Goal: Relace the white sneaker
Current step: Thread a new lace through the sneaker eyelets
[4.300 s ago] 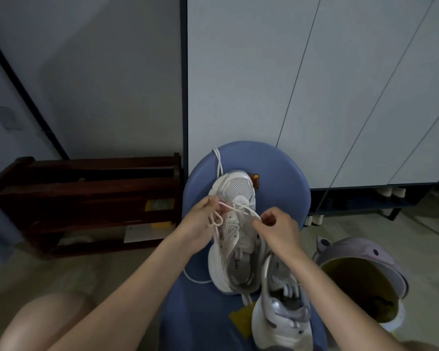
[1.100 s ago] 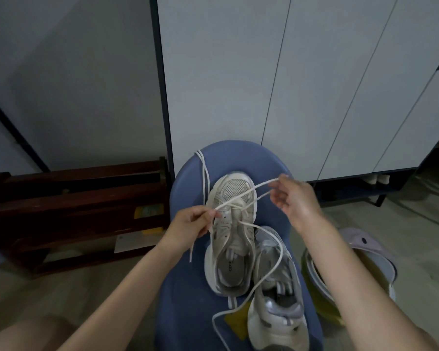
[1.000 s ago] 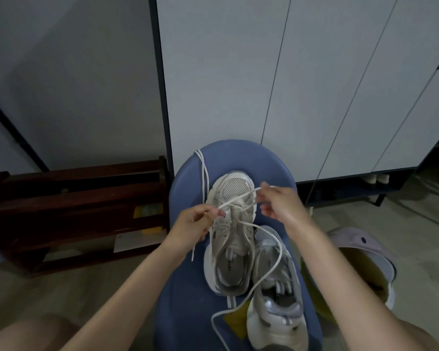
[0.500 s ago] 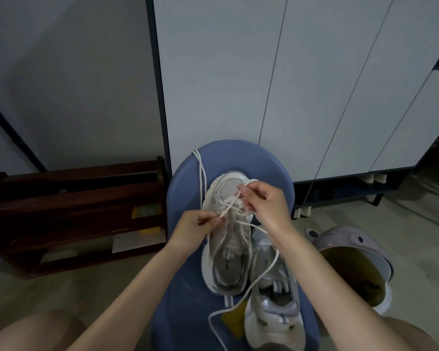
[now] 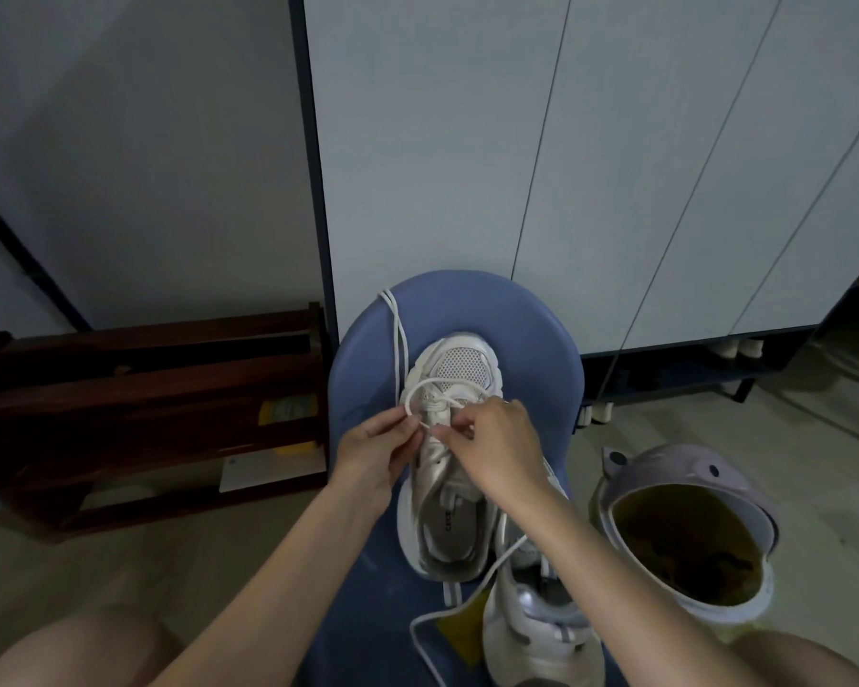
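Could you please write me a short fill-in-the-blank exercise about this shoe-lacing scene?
1. The white sneaker being laced rests on a stool whose seat is coloured ____.
2. Both the left hand and the right hand pinch the white ____.
3. The second sneaker lies ____ to the person than the one being laced.
4. The purple bin stands on the floor to the stool's ____.

Missing words: blue; lace; nearer; right

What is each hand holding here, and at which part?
Both pinch the white shoelace over the white sneaker: left hand at the loop's base, right hand on the strand beside it.
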